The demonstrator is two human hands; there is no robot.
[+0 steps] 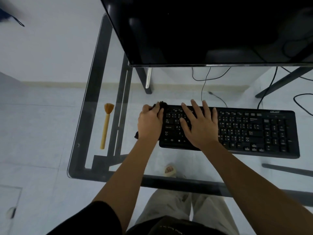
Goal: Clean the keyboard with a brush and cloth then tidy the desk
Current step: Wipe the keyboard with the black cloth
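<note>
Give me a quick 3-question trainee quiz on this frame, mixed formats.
1. True or false: the brush is held in the right hand.
2. Multiple choice: what does the left hand grip? A) a dark cloth B) a cable C) nothing
3. Fill in: the right hand lies flat, fingers spread, on the ____.

Key:
1. False. It lies untouched on the glass desk, left of the keyboard.
2. A.
3. keyboard.
</note>
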